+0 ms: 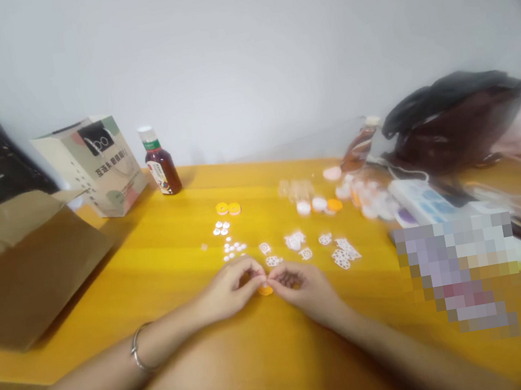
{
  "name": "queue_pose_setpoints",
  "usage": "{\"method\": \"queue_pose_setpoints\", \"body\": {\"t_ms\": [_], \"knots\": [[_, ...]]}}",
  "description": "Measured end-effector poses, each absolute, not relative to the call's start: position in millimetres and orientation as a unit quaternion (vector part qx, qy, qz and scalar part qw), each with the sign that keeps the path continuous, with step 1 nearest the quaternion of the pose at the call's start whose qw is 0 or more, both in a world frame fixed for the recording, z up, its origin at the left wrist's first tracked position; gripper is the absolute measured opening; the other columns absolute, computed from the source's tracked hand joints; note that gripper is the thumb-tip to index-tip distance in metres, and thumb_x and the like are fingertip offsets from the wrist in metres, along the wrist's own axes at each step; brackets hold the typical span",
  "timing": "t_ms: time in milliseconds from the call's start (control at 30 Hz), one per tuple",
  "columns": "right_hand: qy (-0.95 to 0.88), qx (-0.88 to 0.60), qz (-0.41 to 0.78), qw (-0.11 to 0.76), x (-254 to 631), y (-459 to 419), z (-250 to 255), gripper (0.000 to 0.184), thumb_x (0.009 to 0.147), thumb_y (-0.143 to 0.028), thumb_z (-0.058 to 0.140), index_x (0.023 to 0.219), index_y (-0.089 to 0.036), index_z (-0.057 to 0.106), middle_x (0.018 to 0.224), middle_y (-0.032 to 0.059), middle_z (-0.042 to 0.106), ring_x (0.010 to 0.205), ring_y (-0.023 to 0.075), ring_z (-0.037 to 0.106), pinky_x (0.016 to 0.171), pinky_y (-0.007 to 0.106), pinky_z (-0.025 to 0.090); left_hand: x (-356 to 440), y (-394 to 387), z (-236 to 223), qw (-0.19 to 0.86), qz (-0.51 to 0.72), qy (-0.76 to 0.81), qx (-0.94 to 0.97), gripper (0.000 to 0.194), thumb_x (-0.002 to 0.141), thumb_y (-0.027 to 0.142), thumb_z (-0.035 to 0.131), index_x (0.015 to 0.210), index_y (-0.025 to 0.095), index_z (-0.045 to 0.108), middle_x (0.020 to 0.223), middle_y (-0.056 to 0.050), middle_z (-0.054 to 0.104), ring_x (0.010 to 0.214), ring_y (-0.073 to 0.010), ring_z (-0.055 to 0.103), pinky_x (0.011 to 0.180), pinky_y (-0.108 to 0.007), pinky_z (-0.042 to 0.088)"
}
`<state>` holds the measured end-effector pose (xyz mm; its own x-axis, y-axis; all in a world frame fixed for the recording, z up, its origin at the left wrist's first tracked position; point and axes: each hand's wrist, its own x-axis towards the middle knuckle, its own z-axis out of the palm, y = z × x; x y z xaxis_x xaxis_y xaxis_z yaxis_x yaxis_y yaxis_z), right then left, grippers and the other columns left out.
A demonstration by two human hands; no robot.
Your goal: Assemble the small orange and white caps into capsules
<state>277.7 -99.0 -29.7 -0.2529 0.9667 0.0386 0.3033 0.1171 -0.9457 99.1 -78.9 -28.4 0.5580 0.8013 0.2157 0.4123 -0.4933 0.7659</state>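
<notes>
My left hand (230, 288) and my right hand (307, 288) meet fingertip to fingertip low over the table. Both are closed in a pinch on something too small to make out. Directly below the fingertips is an orange disc (266, 291), partly covered by them. White spoked plastic pieces (271, 261) lie just beyond my right hand, with more of them (343, 254) farther right. Behind my left hand are several small white round pieces (233, 249). Two orange ring-shaped discs (228, 209) sit side by side farther back.
An open cardboard box (26, 261) stands at left, with a paper bag (99, 169) and a dark red drink bottle (161, 165) behind. White and orange round pieces (319, 204) lie at back right. A dark bag (458, 122), cables and a blurred-out item crowd the right side.
</notes>
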Motion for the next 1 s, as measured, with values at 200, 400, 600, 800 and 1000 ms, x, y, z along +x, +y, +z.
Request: {"method": "queue_pose_setpoints", "body": {"t_ms": [200, 400, 600, 800, 1000], "knots": [[-0.622, -0.462, 0.518, 0.363, 279, -96, -32, 0.016, 0.070, -0.033, 0.058, 0.069, -0.017, 0.059, 0.066, 0.0005, 0.063, 0.058, 0.0113, 0.056, 0.059, 0.025, 0.045, 96, -78, -23, 0.270, 0.314, 0.318, 0.853, 0.015, 0.085, 0.027, 0.048, 0.090, 0.018, 0.058, 0.085, -0.004, 0.060, 0.081, -0.0133, 0.054, 0.075, -0.028, 0.041], [-0.609, -0.458, 0.533, 0.368, 280, -95, -28, 0.018, 0.070, -0.035, 0.059, 0.067, -0.017, 0.059, 0.065, -0.0003, 0.062, 0.060, 0.0108, 0.055, 0.062, 0.025, 0.045, 90, -74, -23, 0.151, 0.304, 0.274, 0.900, 0.017, 0.082, 0.029, 0.052, 0.096, 0.022, 0.059, 0.089, -0.003, 0.062, 0.083, -0.0142, 0.055, 0.077, -0.029, 0.037], [-0.604, -0.459, 0.541, 0.363, 282, -94, -27, 0.017, 0.069, -0.034, 0.059, 0.067, -0.017, 0.059, 0.062, -0.0014, 0.060, 0.055, 0.0092, 0.052, 0.059, 0.024, 0.044, 90, -72, -27, 0.130, 0.298, 0.256, 0.910, 0.015, 0.084, 0.027, 0.050, 0.095, 0.024, 0.060, 0.088, -0.002, 0.065, 0.081, -0.0137, 0.056, 0.076, -0.029, 0.036], [-0.595, -0.451, 0.554, 0.367, 282, -94, -31, 0.015, 0.069, -0.031, 0.060, 0.066, -0.017, 0.059, 0.060, -0.0024, 0.058, 0.054, 0.0083, 0.050, 0.058, 0.023, 0.042, 90, -72, -25, 0.120, 0.298, 0.252, 0.913, 0.015, 0.083, 0.027, 0.051, 0.094, 0.023, 0.061, 0.088, -0.002, 0.066, 0.080, -0.0137, 0.056, 0.076, -0.030, 0.035], [-0.581, -0.455, 0.566, 0.368, 281, -94, -31, 0.014, 0.069, -0.031, 0.061, 0.066, -0.017, 0.059, 0.060, -0.0030, 0.057, 0.054, 0.0080, 0.050, 0.059, 0.023, 0.041, 90, -73, -28, 0.114, 0.302, 0.259, 0.910, 0.014, 0.083, 0.026, 0.052, 0.092, 0.023, 0.061, 0.086, -0.001, 0.066, 0.079, -0.0136, 0.057, 0.075, -0.030, 0.036]]}}
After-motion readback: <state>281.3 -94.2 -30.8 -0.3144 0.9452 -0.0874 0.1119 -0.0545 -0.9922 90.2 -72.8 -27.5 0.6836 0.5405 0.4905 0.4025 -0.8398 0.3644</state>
